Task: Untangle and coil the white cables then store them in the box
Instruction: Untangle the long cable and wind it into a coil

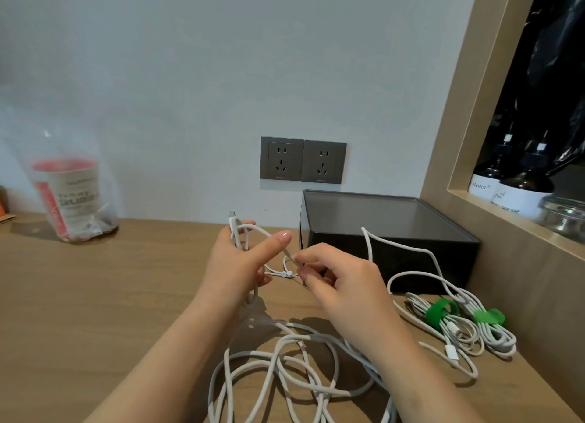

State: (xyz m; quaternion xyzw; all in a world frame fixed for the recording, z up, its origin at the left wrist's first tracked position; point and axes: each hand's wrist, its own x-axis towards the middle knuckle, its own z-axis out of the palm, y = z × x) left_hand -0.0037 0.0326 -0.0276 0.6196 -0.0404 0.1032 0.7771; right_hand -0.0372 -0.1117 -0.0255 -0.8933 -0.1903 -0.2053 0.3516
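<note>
The left hand [234,264] is held above the table [110,296], its fingers curled round a few loops of the white cable [266,232], with the forefinger stretched out and the connector [232,220] sticking up past the fingertips. Just to its right, the right hand [342,283] pinches a strand of the same cable between thumb and forefinger, the other fingers tucked in. A thin cord with two small beads hangs between the two hands. Under both wrists, the rest of the cable lies in a loose tangle [294,336] on the table. Beyond the right hand sits the dark box [348,236], against the wall. Right of that hand lie two coiled cables [456,331] bound with green ties [441,312]; one strand rises in front of the box. Far left of the left hand stands a plastic bag [72,194] holding a cup.
</note>
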